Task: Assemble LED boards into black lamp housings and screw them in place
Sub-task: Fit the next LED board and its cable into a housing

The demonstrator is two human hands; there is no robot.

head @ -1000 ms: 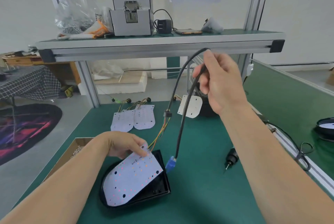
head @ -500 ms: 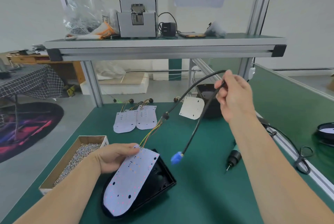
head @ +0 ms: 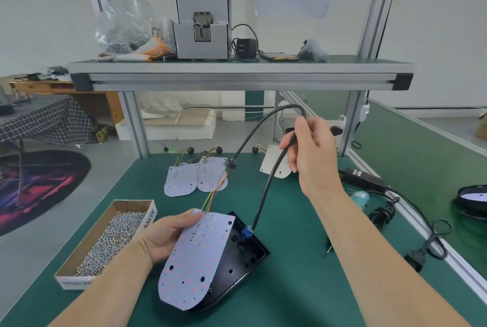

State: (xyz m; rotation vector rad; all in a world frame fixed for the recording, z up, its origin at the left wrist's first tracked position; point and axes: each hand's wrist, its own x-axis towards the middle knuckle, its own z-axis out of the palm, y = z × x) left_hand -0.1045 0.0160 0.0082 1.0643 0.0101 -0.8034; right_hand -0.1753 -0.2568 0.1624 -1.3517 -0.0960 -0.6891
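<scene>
My left hand (head: pixel 168 234) grips the left edge of a white LED board (head: pixel 197 260), held tilted over a black lamp housing (head: pixel 245 255) on the green mat. Thin coloured wires run from the board's top edge up to a black cable (head: pixel 266 195). My right hand (head: pixel 308 152) pinches this cable in a high loop above the table. The cable's blue connector (head: pixel 246 233) sits at the housing's upper edge, inside its rim.
An open cardboard box of screws (head: pixel 110 239) stands left of the housing. More LED boards (head: pixel 195 177) lie further back, and another board (head: pixel 274 166) behind my right hand. An electric screwdriver (head: pixel 358 199) and cables lie at the right. A shelf (head: pixel 237 73) spans overhead.
My right hand has lowered and moved the cable right, bringing the blue connector down from mid-air to the housing. My left hand keeps hold of the board.
</scene>
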